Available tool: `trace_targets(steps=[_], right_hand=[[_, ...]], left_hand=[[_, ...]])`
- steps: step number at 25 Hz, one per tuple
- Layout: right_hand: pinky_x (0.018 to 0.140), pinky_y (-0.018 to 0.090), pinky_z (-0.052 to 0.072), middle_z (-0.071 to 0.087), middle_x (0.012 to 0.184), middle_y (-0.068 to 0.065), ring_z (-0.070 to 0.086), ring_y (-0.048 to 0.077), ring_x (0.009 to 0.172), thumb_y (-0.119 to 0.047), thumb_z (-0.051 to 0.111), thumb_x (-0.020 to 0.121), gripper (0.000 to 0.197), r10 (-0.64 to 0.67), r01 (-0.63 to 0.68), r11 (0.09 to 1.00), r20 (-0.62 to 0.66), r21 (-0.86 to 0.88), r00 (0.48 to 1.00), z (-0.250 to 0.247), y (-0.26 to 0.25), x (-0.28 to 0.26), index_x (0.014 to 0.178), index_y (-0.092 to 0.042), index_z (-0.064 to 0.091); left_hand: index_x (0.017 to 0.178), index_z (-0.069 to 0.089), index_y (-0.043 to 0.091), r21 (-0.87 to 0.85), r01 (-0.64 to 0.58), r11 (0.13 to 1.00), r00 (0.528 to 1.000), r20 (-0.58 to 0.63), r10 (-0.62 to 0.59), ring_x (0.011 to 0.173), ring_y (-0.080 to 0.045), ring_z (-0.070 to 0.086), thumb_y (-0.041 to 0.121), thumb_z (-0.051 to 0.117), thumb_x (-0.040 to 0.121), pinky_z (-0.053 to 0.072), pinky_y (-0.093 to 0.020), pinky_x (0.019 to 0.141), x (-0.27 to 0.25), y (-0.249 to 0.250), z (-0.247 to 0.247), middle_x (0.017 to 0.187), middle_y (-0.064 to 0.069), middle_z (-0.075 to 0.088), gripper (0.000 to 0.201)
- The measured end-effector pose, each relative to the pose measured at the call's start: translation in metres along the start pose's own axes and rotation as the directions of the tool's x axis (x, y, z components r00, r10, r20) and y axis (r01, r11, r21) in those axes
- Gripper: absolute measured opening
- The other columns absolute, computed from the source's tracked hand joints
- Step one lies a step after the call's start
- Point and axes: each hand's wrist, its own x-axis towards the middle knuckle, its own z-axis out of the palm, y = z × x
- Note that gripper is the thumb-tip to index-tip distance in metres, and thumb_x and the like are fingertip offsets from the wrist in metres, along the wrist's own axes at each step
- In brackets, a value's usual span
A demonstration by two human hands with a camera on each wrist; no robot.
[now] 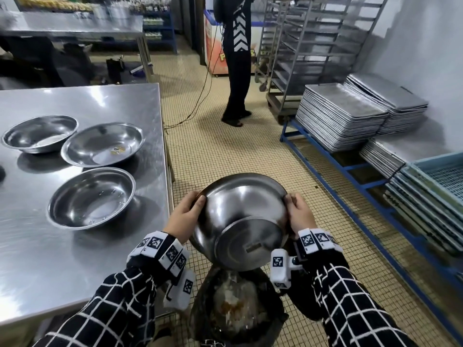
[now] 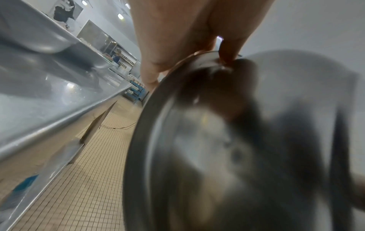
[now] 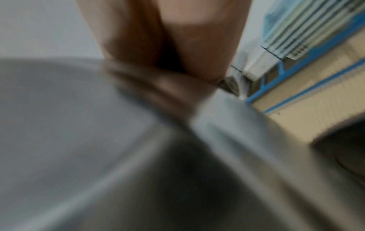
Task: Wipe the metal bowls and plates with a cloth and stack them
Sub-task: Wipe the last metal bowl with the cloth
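A round, shiny stainless-steel bowl (image 1: 240, 219) is held tipped, its base turned toward the camera, above a dark-lined waste bin (image 1: 238, 306) containing food scraps. The rim is gripped on one side by the left hand (image 1: 184, 216) and on the other by the right hand (image 1: 299, 216), fingers curled over the edge and thumbs on the outer wall. The step in hand is judged to be emptying residue before wiping. No cloth is seen; the next move is judged to require returning the bowl upright to the table and locating a cloth. Three further steel bowls (image 1: 91, 197) lie open-side up, unstacked, on the brushed steel table (image 1: 75, 276) to the left. Beyond, beige tiled floor (image 1: 225, 156), stacked metal trays (image 1: 340, 116) on a blue frame and a standing person (image 1: 236, 58) are noted.
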Motion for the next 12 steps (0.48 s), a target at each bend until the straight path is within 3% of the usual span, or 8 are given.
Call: trace_targets(steps=[3, 5, 8, 10, 12], right_hand=[[0.06, 0.023, 0.037, 0.051, 0.077, 0.0, 0.047, 0.013, 0.07, -0.023, 0.042, 0.101, 0.016, -0.185, 0.196, 0.968, 0.083, -0.159, 0.979, -0.002, -0.024, -0.001, 0.09, -0.013, 0.047], [0.062, 0.014, 0.033, 0.049, 0.079, -0.003, 0.045, 0.01, 0.072, -0.018, 0.045, 0.099, 0.011, -0.308, 0.351, 0.888, 0.183, -0.297, 0.934, 0.005, -0.037, -0.003, 0.09, -0.012, 0.046], [0.072, 0.015, 0.033, 0.046, 0.083, -0.006, 0.042, 0.011, 0.081, -0.014, 0.048, 0.097, 0.009, -0.455, 0.516, 0.777, 0.245, -0.361, 0.856, 0.024, -0.045, -0.007, 0.089, -0.015, 0.045], [0.08, 0.022, 0.039, 0.05, 0.092, -0.002, 0.045, 0.012, 0.088, -0.014, 0.048, 0.096, 0.005, -0.542, 0.555, 0.764, 0.14, -0.329, 0.829, 0.034, -0.043, -0.011, 0.092, -0.014, 0.05], [0.085, 0.013, 0.04, 0.048, 0.105, 0.0, 0.043, 0.006, 0.095, -0.015, 0.049, 0.097, 0.011, -0.601, 0.565, 0.774, -0.052, -0.285, 0.798, 0.042, -0.043, -0.021, 0.102, -0.009, 0.057]], left_hand=[[0.109, 0.059, 0.036, -0.013, -0.075, 0.997, 0.996, 0.041, 0.075, 0.103, -0.009, 0.06, 0.029, 0.054, 0.095, 0.05, -0.033, 0.094, -0.005, 0.013, 0.004, 0.109, 0.008, 0.064, 0.017], [0.112, 0.059, 0.032, 0.025, -0.096, 0.995, 0.989, 0.118, 0.092, 0.093, -0.006, 0.065, 0.027, 0.055, 0.094, 0.055, -0.028, 0.084, -0.009, 0.029, 0.009, 0.102, 0.007, 0.067, 0.019], [0.115, 0.063, 0.024, 0.226, -0.175, 0.958, 0.979, 0.142, 0.145, 0.088, -0.009, 0.064, 0.026, 0.056, 0.094, 0.054, -0.023, 0.077, -0.014, 0.041, 0.015, 0.095, 0.008, 0.067, 0.023], [0.115, 0.067, 0.017, 0.269, -0.181, 0.946, 0.983, 0.059, 0.171, 0.094, -0.013, 0.061, 0.025, 0.058, 0.093, 0.049, -0.024, 0.085, -0.013, 0.039, 0.014, 0.098, 0.008, 0.065, 0.025], [0.114, 0.068, 0.014, 0.283, -0.159, 0.946, 0.986, -0.008, 0.169, 0.097, -0.015, 0.06, 0.025, 0.059, 0.093, 0.047, -0.028, 0.09, -0.01, 0.036, 0.014, 0.097, 0.006, 0.065, 0.026]])
